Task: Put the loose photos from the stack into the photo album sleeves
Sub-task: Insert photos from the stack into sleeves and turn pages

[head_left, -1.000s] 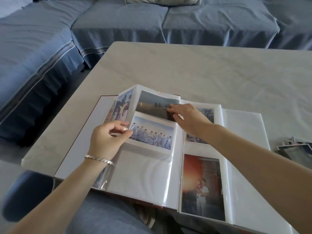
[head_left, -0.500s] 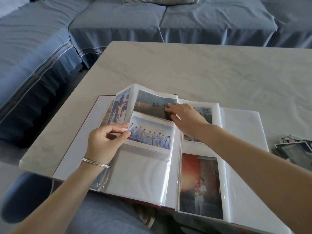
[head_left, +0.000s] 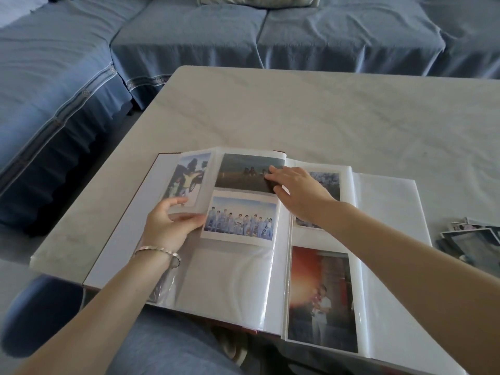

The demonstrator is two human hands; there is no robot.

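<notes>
Closest to the camera, the photo album [head_left: 238, 288] lies open across the near edge of the marble table [head_left: 297, 112], hanging over the lap a bit. Left hand [head_left: 167, 226] at center-left pinches the edge of a clear sleeve page [head_left: 230, 277], thumb and fingers closed on it beside the group photo [head_left: 240, 219]. Right hand [head_left: 297, 188] has fingertips pressed together on the dark landscape photo [head_left: 246, 171] in the top sleeve. Stack of loose photos [head_left: 470, 239] sits at the right edge. Blue sofa [head_left: 189, 31] fills the top.
</notes>
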